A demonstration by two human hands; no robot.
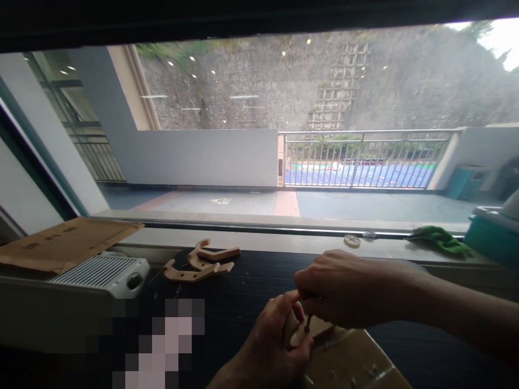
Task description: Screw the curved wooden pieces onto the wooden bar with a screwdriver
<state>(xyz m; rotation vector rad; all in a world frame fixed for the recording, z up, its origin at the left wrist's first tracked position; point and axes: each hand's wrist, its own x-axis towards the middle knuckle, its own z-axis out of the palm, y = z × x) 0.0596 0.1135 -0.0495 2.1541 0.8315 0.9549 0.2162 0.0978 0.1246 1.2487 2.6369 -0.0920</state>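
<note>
My left hand (279, 329) is closed around a pale wooden piece (298, 336), holding it low at the front of the dark table. Above it, my right hand (336, 286) is closed in a fist over a screwdriver (308, 323). Only the thin dark shaft shows, pointing down at the wood; the handle is hidden by my fingers. Under the wood lies a brown board (351, 354) with several small metal bits on it, too small to name surely. Farther left on the table rest several curved wooden hooks (194, 274) with drilled holes.
A brown paper envelope (68, 240) lies on a white slatted radiator (105, 270) at left. On the windowsill are a tape roll (352, 241) and a green cloth (440, 241). A teal container (492, 237) stands far right. A pixelated patch covers the lower left.
</note>
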